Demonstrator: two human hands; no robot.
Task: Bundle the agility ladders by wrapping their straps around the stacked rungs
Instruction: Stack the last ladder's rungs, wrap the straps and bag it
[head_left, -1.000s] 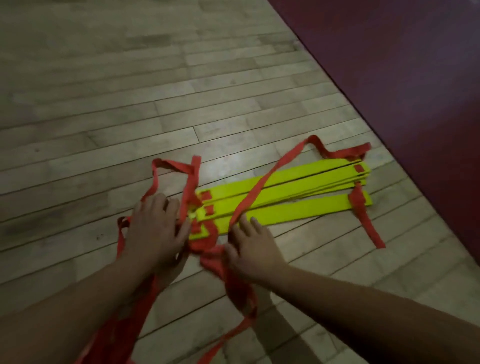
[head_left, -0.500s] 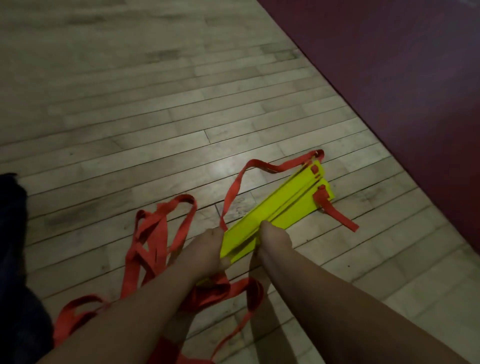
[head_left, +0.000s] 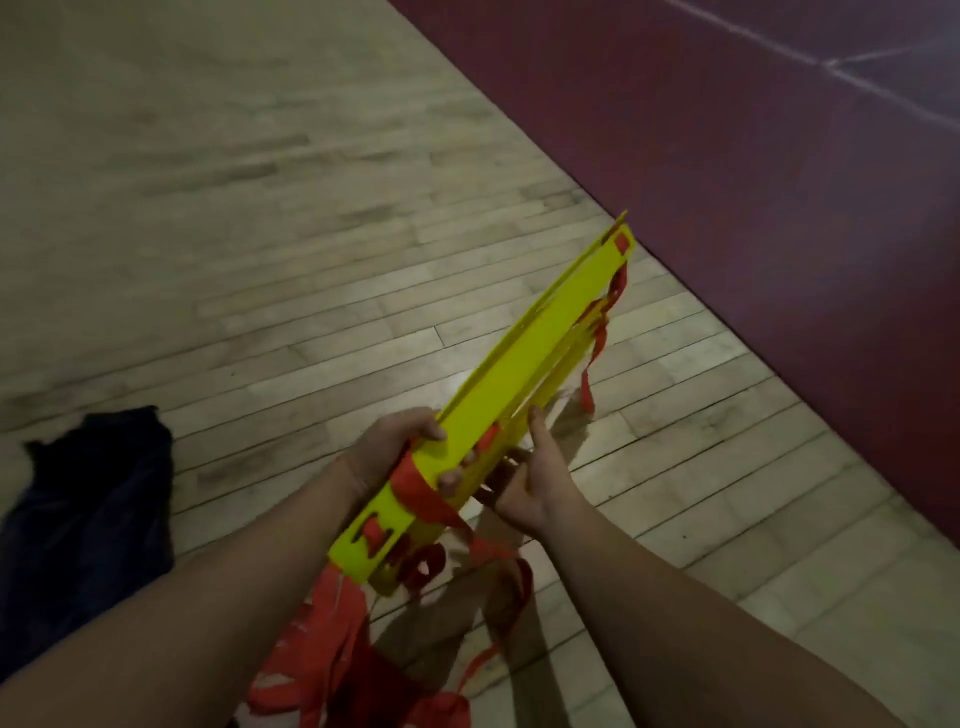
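The stack of flat yellow plastic rungs, pointed away-right, is clasped near its near end by the left hand. The red webbing straps are hung below that end; the hold of the right hand cannot be told.

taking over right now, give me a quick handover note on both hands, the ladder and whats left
Left hand: grips the stacked rungs close to their near end, thumb on top.
Right hand: holds the stack's right side, thumb along the edge.
Things: the stack is held off the wood floor, far end pointing toward the maroon mat. Red straps hang from the near end to the floor; a few dangle at the far end. One strap crosses the top by the left hand.
Done: rungs stacked and gathered.
Left: wrap the loose straps round the stack.
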